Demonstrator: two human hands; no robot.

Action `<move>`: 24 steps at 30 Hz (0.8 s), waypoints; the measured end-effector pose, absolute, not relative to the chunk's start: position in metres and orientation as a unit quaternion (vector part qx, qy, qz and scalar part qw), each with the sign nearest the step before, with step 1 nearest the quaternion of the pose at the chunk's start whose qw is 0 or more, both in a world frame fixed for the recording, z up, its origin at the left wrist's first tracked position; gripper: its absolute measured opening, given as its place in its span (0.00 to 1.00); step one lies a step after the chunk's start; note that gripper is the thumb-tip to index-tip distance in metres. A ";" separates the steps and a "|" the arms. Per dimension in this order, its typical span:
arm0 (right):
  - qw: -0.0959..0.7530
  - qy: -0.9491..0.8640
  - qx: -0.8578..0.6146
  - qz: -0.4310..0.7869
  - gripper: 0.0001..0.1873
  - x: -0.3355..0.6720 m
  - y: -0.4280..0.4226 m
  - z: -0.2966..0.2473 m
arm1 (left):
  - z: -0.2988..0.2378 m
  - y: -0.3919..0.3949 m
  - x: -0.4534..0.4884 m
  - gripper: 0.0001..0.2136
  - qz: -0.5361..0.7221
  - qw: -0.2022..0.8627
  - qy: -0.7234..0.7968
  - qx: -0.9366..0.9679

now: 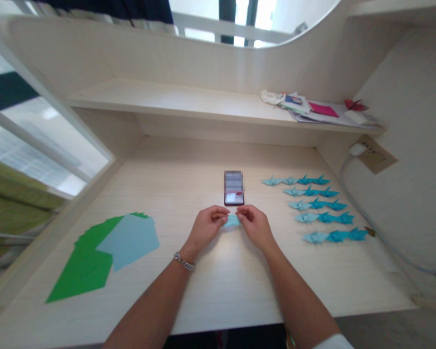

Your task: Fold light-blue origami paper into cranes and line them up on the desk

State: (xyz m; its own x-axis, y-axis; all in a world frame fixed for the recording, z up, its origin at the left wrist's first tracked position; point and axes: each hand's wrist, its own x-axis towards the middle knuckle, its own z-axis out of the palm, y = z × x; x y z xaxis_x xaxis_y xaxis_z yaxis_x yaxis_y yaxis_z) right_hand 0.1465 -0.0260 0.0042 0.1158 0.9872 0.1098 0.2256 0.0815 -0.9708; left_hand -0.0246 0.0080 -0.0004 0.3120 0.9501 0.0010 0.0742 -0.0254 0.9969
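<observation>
A small folded piece of light blue paper [232, 221] is pinched between both hands just above the pale wooden desk [218, 286]. My left hand [207, 225] grips its left end with closed fingers; a metal bracelet circles that wrist. My right hand [254, 224] grips the right end the same way. Most of the paper is hidden by my fingers. A phone [234, 190] lies flat on the desk just beyond my hands.
Rows of several blue paper cranes [321, 208] lie to the right. A stack of green sheets [83, 264] topped by a light blue sheet [129, 240] lies at the left. The shelf [167, 99] holds papers [312, 109]. A wall socket [374, 154] with a cable is on the right.
</observation>
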 end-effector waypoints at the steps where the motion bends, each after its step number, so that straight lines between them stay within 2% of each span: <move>1: 0.502 -0.553 -0.579 0.327 0.10 0.146 -0.028 0.007 | -0.001 0.008 -0.024 0.09 0.409 0.534 0.439 0.596; 3: 0.506 -0.568 -0.603 0.242 0.10 0.143 -0.031 0.012 | -0.001 0.007 -0.023 0.10 0.436 0.501 0.456 0.593; 6: 0.484 -0.595 -0.599 0.231 0.11 0.136 -0.036 0.015 | 0.000 0.004 -0.020 0.11 0.467 0.459 0.478 0.585; 9: 0.481 -0.603 -0.569 0.284 0.13 0.128 -0.036 0.012 | 0.003 -0.001 -0.018 0.12 0.473 0.444 0.478 0.593; 15: 0.510 -0.505 -0.544 0.435 0.19 0.128 -0.026 -0.002 | 0.009 -0.009 -0.014 0.13 0.427 0.440 0.444 0.654; 20: 0.523 -0.459 -0.557 0.454 0.16 0.138 -0.019 -0.010 | 0.010 -0.006 -0.016 0.12 0.407 0.427 0.445 0.674; 24: 0.504 -0.442 -0.560 0.487 0.15 0.143 -0.018 -0.012 | 0.012 -0.002 -0.022 0.11 0.432 0.340 0.492 0.675</move>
